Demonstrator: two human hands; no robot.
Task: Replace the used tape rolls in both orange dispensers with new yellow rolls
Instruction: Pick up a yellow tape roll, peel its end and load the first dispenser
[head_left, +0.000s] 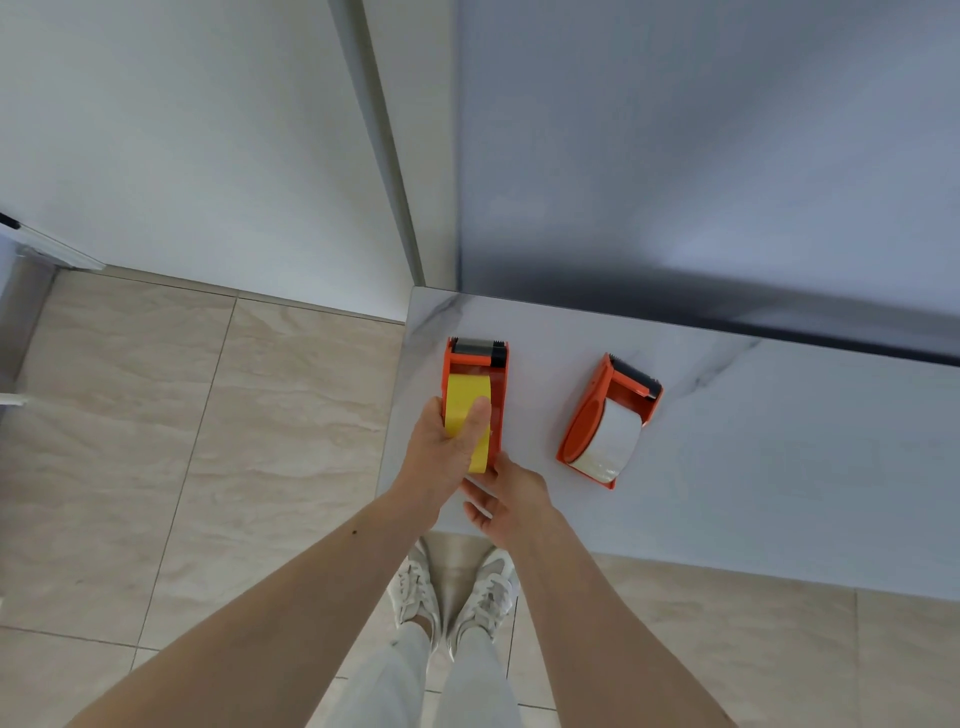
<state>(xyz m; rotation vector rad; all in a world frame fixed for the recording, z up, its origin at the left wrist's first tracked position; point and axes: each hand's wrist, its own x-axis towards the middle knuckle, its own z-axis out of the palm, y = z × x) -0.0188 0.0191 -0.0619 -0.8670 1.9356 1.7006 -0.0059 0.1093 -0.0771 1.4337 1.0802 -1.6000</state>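
Both forearms are bare, with no sleeves, watch or rings showing. The person wears pale off-white trousers (415, 675). The laced, low-cut white sneakers (415, 592) look slightly scuffed.

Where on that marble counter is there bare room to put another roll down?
The widest bare patch of the counter lies right of the dispenser with the white roll. A narrower strip runs between it and the dispenser with the yellow roll. The near left corner is crowded by the left hand and right hand.

Two orange dispensers (475, 374) (608, 421), one yellow roll (464, 408), one white roll (613, 441), two hands (447, 452) (506, 501)
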